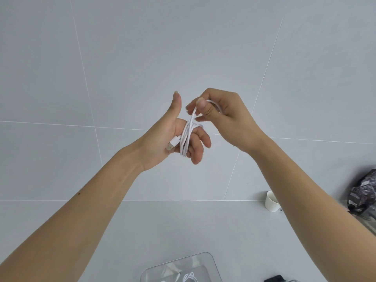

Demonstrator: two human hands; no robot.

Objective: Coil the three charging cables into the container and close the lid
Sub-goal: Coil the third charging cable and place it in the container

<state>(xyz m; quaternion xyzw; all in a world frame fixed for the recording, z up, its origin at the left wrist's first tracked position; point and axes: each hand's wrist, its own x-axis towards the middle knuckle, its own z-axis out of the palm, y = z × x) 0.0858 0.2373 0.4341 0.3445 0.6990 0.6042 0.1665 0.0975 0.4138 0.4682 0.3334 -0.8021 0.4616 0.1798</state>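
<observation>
Left fingers (200, 137) inside loops of white cable (186, 139)

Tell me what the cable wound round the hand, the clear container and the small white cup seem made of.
Cable: white, smooth, matte plastic or rubbery sheath; it bends into tight loops round the left hand.
Container: probably clear, glossy plastic; the grey surface shows through it and its rim catches light.
Cup: likely paper, matte white with a thin rim; could be plastic.
</observation>
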